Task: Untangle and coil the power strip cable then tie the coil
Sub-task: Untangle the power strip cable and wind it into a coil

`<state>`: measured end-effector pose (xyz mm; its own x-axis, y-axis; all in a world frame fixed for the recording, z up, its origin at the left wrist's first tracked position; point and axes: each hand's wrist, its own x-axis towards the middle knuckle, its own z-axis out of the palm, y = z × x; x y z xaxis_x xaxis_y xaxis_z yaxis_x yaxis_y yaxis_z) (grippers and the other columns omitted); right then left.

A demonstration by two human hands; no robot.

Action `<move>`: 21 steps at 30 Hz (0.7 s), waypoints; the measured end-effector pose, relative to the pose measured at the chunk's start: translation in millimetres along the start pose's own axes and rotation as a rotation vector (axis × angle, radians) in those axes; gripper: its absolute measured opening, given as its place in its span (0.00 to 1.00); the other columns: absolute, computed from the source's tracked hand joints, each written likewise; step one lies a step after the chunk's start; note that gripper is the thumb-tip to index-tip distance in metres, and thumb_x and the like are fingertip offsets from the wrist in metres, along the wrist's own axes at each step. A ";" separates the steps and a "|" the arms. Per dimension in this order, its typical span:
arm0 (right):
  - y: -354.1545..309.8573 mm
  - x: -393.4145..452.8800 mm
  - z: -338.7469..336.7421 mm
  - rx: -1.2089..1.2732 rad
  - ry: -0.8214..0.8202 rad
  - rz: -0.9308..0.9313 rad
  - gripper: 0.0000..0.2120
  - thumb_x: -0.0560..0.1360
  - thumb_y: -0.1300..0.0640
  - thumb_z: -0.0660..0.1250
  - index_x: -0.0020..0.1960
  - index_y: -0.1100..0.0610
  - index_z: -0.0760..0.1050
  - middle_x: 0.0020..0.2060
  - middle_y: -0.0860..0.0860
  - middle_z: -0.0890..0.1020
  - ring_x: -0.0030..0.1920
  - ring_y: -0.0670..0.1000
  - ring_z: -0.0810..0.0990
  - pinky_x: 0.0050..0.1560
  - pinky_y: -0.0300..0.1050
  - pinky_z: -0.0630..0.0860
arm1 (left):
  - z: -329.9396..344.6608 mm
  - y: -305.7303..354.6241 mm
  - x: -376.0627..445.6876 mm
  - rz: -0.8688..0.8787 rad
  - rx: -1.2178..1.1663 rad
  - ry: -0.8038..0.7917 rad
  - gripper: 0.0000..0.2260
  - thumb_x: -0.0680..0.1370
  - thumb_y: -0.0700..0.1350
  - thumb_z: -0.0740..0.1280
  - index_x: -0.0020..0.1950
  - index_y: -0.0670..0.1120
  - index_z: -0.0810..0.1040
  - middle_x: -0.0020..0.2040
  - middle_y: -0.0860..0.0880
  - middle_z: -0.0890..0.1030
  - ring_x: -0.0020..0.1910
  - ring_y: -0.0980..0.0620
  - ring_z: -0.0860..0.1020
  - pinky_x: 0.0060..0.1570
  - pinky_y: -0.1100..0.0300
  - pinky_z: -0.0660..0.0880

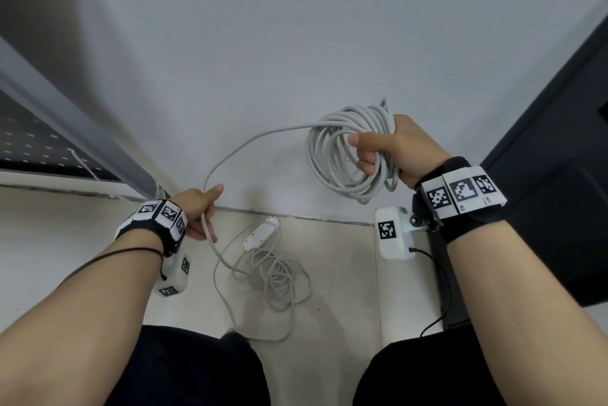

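Observation:
My right hand point(391, 150) grips a coil of grey-white cable point(332, 169) with several loops, held up in front of the wall. A single strand point(250, 142) arcs from the coil leftward and down to my left hand point(200, 211), whose fingers curl round it with the thumb pointing right. Below my left hand the cable drops to a loose tangle point(273, 277) on the floor. The white power strip point(261, 233) lies on the floor just beyond the tangle, near the wall's base.
A pale wall point(263, 44) stands straight ahead. A dark door point(559, 142) is at the right, and a metal-framed panel point(65, 129) at the left. Marker wristbands sit on both wrists, with a black wire point(441, 290) hanging from the right one. My dark-trousered knees fill the bottom edge.

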<state>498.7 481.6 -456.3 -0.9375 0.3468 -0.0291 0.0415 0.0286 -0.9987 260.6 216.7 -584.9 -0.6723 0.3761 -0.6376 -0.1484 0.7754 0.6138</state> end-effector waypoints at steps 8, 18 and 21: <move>1.9 3.7 3.7 -0.122 0.057 0.012 0.12 0.76 0.62 0.69 0.36 0.64 0.74 0.25 0.54 0.74 0.27 0.55 0.75 0.33 0.46 0.75 | -0.5 56.6 -21.9 0.209 0.069 0.050 0.28 0.77 0.68 0.58 0.38 0.42 0.69 0.19 0.49 0.65 0.16 0.50 0.64 0.25 0.62 0.64; 9.4 6.6 3.5 -0.192 0.156 0.066 0.16 0.75 0.58 0.71 0.30 0.61 0.75 0.26 0.57 0.78 0.32 0.58 0.79 0.36 0.46 0.76 | -14.9 100.1 -57.9 0.667 0.037 0.372 0.11 0.80 0.42 0.58 0.50 0.54 0.78 0.31 0.53 0.74 0.30 0.51 0.69 0.31 0.62 0.65; 8.4 6.3 3.2 -0.173 0.184 0.060 0.15 0.75 0.57 0.72 0.32 0.62 0.76 0.26 0.56 0.79 0.30 0.56 0.79 0.33 0.43 0.76 | -11.3 103.5 -67.2 0.453 0.523 0.361 0.10 0.80 0.43 0.62 0.53 0.52 0.83 0.50 0.46 0.81 0.48 0.45 0.78 0.46 0.60 0.73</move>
<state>492.1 481.0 -465.0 -0.8536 0.5169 -0.0640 0.1684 0.1577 -0.9730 282.2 266.0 -473.2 -0.7932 0.5946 -0.1313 0.4982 0.7577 0.4216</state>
